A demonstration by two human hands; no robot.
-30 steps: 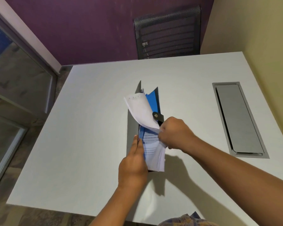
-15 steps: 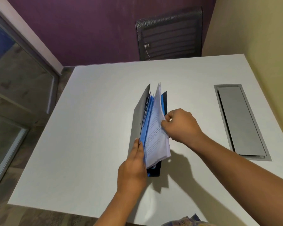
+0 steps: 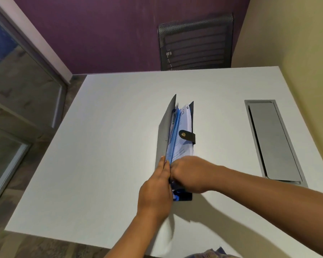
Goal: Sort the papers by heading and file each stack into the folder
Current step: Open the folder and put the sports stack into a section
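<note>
A grey expanding folder [image 3: 163, 127] with blue dividers stands on its spine in the middle of the white table [image 3: 104, 146], mouth upward. White printed papers [image 3: 184, 127] sit in a right-hand pocket, their tops showing handwriting. A black snap strap [image 3: 187, 135] lies over them. My left hand [image 3: 157, 189] presses with straight fingers against the folder's grey left cover at its near end. My right hand [image 3: 189, 173] is at the near end of the papers, fingers curled down on them; its fingertips are hidden.
A grey cable hatch [image 3: 272, 140] is set into the table at the right. A black mesh chair [image 3: 196, 41] stands behind the far edge. A yellow wall runs along the right, a glass partition along the left.
The loose sheet bent over the folder has gone down into a pocket. My right hand slid from the folder's middle to its near end. The left hand has stayed in place.
</note>
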